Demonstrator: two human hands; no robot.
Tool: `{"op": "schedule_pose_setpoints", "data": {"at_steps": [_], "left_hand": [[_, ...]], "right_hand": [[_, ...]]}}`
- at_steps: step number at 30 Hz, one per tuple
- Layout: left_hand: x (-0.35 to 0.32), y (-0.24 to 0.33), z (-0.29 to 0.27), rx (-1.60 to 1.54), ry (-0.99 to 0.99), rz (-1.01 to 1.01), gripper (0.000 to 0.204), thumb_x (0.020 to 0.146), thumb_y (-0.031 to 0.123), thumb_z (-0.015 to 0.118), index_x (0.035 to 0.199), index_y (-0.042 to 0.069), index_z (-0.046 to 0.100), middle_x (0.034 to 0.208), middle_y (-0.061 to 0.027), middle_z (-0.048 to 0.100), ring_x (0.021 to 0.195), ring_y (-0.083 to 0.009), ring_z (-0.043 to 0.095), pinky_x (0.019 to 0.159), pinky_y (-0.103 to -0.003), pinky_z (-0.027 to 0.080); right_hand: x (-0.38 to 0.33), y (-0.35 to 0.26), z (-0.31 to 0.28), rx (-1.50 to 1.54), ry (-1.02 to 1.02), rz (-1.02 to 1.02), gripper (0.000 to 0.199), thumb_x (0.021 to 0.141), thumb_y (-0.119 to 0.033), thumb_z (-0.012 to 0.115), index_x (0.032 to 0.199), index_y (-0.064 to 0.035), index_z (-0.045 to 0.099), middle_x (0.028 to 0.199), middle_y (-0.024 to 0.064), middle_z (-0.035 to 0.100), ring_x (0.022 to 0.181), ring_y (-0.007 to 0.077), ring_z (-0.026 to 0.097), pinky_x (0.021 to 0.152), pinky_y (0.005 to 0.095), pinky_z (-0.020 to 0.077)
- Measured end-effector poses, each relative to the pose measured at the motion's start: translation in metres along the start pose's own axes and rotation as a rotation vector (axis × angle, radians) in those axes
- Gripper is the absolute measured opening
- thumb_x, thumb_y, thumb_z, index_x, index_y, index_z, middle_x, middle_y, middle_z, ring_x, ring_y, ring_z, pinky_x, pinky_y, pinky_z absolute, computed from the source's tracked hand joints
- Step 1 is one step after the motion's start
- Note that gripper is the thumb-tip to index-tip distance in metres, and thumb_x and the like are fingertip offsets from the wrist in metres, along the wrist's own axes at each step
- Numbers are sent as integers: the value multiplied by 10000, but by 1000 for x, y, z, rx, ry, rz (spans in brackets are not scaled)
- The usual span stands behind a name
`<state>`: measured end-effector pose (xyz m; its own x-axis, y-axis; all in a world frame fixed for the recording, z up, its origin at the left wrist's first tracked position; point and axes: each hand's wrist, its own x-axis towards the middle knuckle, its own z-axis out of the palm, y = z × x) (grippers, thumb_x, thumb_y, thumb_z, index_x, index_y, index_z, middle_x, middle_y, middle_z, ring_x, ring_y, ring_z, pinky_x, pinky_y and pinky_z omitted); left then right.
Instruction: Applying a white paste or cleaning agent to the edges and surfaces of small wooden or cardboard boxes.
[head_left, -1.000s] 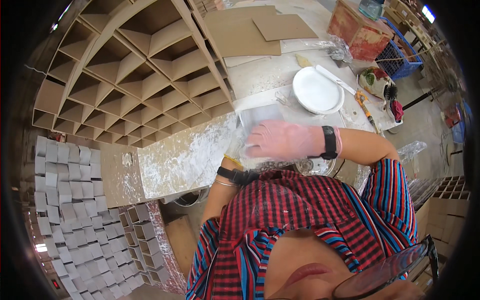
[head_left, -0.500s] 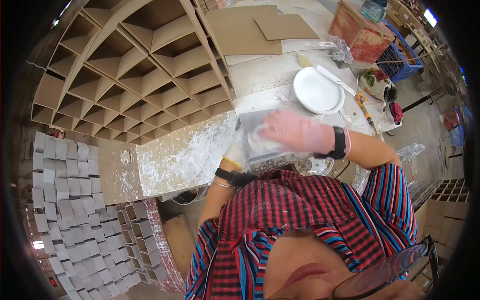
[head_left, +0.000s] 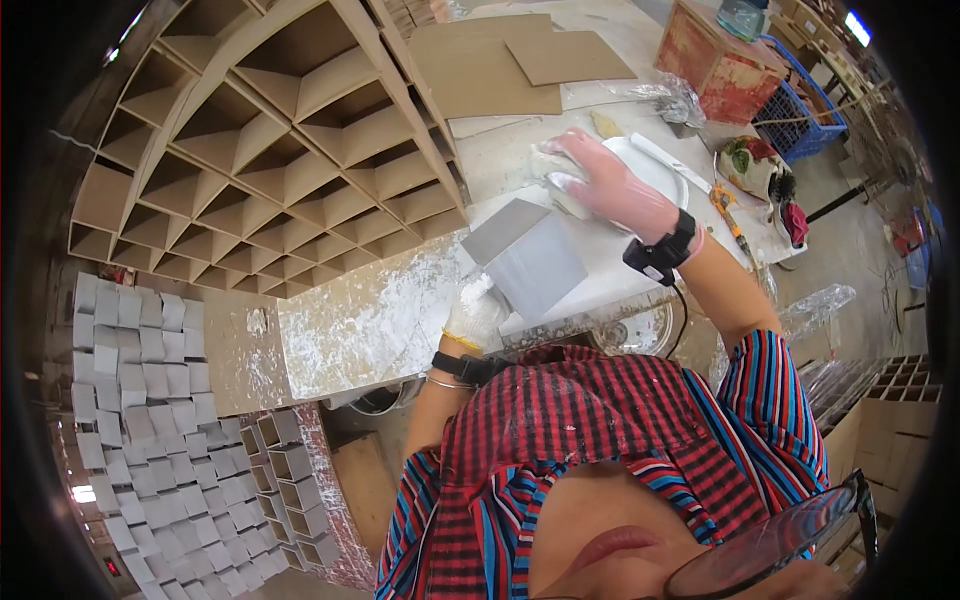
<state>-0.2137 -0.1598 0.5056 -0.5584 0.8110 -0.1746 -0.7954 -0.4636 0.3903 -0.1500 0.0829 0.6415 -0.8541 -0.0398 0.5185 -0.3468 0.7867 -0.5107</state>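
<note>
My left hand (head_left: 474, 312), in a white glove with a yellow cuff edge, grips a grey box (head_left: 545, 268) at its near left side. The box is tilted above the white-smeared work table (head_left: 370, 310). My right hand (head_left: 625, 198), in a thin pink glove, is closed on a pale, soft-looking pad (head_left: 572, 204), which its fingers partly cover. That hand is at the left edge of a round white dish (head_left: 668, 187) and hides part of it. A long white strip (head_left: 665, 158) lies across the dish's far rim.
On the left stands a large brown compartment rack (head_left: 290, 150). Stacked grey boxes (head_left: 165, 430) fill the lower left. Brown boards (head_left: 490, 70) lie at the back of the table. A red-stained wooden box (head_left: 715, 70) and a blue crate (head_left: 800, 125) are at the far right.
My right hand has moved from over the grey box up to the dish, with the pale pad. The box has turned and tilted in my left hand, showing two faces.
</note>
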Motion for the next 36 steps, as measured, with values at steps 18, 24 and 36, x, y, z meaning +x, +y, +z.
{"op": "schedule_pose_setpoints", "data": {"at_steps": [18, 24, 36], "left_hand": [[-48, -1, -18, -55, 129, 450, 439, 948, 284, 439, 1289, 8, 445, 1291, -150, 497, 1141, -295, 518, 955, -419, 445], [-88, 0, -22, 54, 373, 606, 521, 953, 359, 384, 1349, 21, 386, 1341, -184, 459, 1208, -353, 467, 1010, -479, 398], [-171, 28, -39, 73, 299, 567, 610, 950, 479, 409, 1332, 5, 401, 1307, -164, 488, 1171, -310, 500, 983, -427, 429]], "right_hand": [[-24, 15, 34, 289, -172, 56, 428, 716, -5, 555, 1142, 4, 512, 1059, 178, 529, 1047, 350, 511, 941, 362, 398], [-2, -11, 61, 383, -309, -102, 390, 737, -27, 575, 1121, -3, 513, 1055, 171, 528, 1025, 336, 517, 930, 364, 403], [6, -169, 122, 27, -658, -906, 424, 683, -140, 702, 1078, -101, 554, 1010, 81, 559, 951, 243, 542, 836, 345, 445]]}}
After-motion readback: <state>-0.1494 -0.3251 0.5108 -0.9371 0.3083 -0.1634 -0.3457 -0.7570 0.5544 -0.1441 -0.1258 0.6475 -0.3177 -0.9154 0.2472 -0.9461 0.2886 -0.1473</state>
